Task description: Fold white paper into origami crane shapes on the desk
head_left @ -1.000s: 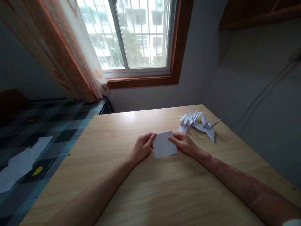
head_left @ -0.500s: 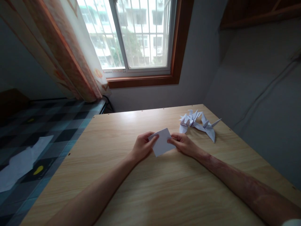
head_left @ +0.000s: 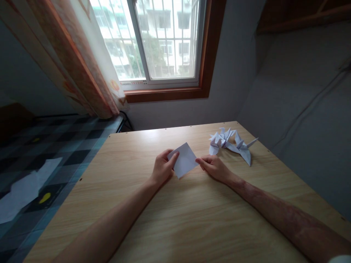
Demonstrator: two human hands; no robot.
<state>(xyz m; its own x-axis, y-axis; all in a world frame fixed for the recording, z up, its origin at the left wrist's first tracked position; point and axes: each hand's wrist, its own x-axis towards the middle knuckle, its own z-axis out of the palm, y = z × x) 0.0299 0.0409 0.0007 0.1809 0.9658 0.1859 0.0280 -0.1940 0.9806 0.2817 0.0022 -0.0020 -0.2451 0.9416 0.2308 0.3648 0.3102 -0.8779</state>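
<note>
A small white square of paper [head_left: 184, 160] is held just above the wooden table [head_left: 192, 219], turned so that one corner points away from me. My left hand [head_left: 163, 169] pinches its left corner between thumb and fingers. My right hand [head_left: 214, 167] pinches its right corner with curled fingers. Several folded white paper cranes [head_left: 229, 142] lie on the table just beyond my right hand.
The table stands in a corner, with a grey wall on the right and a window [head_left: 161, 44] with an orange curtain [head_left: 82, 65] behind it. To the left lies a checked bed cover [head_left: 41, 153] with white paper sheets [head_left: 24, 188] on it.
The paper square has been lifted and turned anticlockwise, from lying flat with straight edges to standing on a corner. Both hands have stayed on it and shifted slightly away from me.
</note>
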